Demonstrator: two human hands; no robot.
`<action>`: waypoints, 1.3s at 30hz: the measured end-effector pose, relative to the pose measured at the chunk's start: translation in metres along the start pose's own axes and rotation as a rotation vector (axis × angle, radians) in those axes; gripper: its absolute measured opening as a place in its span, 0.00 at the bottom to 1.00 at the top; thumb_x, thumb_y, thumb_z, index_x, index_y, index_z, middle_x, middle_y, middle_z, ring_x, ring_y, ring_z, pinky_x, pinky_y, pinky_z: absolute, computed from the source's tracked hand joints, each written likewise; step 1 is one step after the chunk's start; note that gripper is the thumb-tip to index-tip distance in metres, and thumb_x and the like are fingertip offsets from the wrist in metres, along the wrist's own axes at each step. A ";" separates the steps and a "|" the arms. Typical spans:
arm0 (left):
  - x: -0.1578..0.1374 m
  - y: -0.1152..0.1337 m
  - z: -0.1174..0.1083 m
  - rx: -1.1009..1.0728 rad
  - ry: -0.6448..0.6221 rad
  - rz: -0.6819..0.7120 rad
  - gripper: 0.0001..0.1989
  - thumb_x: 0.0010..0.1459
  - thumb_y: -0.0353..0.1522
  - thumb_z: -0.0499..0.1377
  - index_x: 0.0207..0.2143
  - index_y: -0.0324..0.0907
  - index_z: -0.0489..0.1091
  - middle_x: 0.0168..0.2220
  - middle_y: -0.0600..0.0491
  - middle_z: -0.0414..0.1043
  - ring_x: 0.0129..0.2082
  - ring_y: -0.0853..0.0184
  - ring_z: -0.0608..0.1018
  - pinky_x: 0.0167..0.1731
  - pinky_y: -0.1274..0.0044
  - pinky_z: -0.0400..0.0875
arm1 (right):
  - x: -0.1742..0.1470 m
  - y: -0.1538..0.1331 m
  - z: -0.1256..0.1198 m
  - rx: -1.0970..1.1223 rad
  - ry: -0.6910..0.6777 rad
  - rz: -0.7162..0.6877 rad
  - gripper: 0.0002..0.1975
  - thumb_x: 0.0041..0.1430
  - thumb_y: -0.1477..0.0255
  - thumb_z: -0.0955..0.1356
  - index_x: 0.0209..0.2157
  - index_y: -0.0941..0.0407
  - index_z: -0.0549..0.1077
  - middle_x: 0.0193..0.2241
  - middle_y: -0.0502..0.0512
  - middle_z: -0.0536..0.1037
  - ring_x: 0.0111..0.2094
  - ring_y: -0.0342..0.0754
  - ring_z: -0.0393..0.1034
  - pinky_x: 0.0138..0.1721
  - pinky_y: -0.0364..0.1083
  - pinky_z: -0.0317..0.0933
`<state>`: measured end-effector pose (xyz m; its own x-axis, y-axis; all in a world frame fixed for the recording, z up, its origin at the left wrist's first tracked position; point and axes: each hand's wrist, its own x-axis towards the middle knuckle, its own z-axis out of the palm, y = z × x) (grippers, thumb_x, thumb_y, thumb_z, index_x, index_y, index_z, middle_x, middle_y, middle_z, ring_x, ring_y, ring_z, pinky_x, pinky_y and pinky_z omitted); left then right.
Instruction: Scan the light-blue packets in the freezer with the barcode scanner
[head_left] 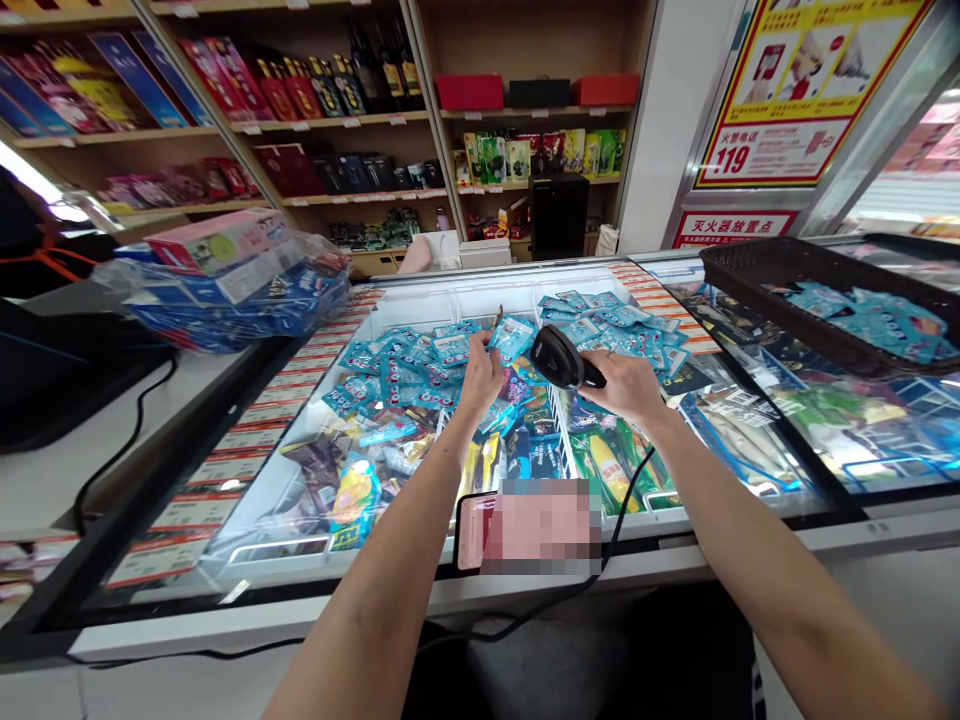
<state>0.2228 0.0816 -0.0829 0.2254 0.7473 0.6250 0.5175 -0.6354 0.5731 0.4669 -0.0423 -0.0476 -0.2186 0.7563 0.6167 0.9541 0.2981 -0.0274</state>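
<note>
My left hand [482, 372] pinches a small blue packet [512, 339] above the glass top of a chest freezer. In my right hand [626, 385] is a black barcode scanner [556, 357], its head tilted toward that packet. The scanner's cable [626, 500] runs down over the freezer's front edge. Many similar blue packets lie in a left pile [420, 365] and a right pile [634, 330] on the glass. Frozen goods, among them corn packs [607, 465], show beneath it. A phone [474, 535], partly blurred out, lies near the front edge.
At the right stands a dark brown tray [795, 262] holding more blue packets. Plastic-wrapped boxes [232, 270] are stacked at the left. Strips of price labels [247, 440] line the glass. Shelves of boxes and bottles [382, 60] rise behind the freezer.
</note>
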 end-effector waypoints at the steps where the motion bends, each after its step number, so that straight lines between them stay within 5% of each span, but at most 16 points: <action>1: 0.000 -0.001 0.000 -0.024 0.003 -0.008 0.18 0.65 0.41 0.45 0.52 0.39 0.54 0.47 0.43 0.64 0.46 0.63 0.72 0.51 0.66 0.67 | 0.000 0.000 0.000 0.006 0.009 -0.018 0.19 0.58 0.59 0.65 0.47 0.54 0.72 0.34 0.54 0.79 0.34 0.48 0.73 0.31 0.44 0.56; 7: 0.000 -0.003 0.000 -0.062 -0.028 -0.054 0.19 0.64 0.42 0.48 0.52 0.40 0.54 0.44 0.44 0.67 0.40 0.64 0.75 0.45 0.66 0.71 | -0.001 -0.005 -0.001 0.006 0.028 -0.086 0.20 0.58 0.59 0.65 0.47 0.55 0.72 0.34 0.54 0.79 0.32 0.48 0.72 0.31 0.44 0.54; 24: 0.000 0.009 -0.005 0.045 0.001 0.032 0.18 0.65 0.40 0.44 0.54 0.43 0.56 0.52 0.41 0.66 0.53 0.60 0.71 0.52 0.61 0.68 | -0.001 -0.010 0.003 0.006 -0.007 -0.085 0.20 0.60 0.58 0.64 0.48 0.54 0.72 0.34 0.52 0.79 0.33 0.47 0.71 0.30 0.45 0.52; 39: 0.000 0.008 -0.003 0.032 -0.003 0.012 0.18 0.65 0.41 0.46 0.52 0.42 0.57 0.52 0.40 0.66 0.54 0.59 0.71 0.53 0.61 0.68 | 0.000 -0.007 0.005 0.017 0.028 -0.104 0.20 0.59 0.57 0.65 0.47 0.55 0.72 0.36 0.54 0.79 0.33 0.47 0.71 0.30 0.44 0.53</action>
<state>0.2250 0.0755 -0.0770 0.2336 0.7404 0.6302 0.5407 -0.6376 0.5487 0.4596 -0.0416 -0.0513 -0.3104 0.7041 0.6387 0.9229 0.3842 0.0249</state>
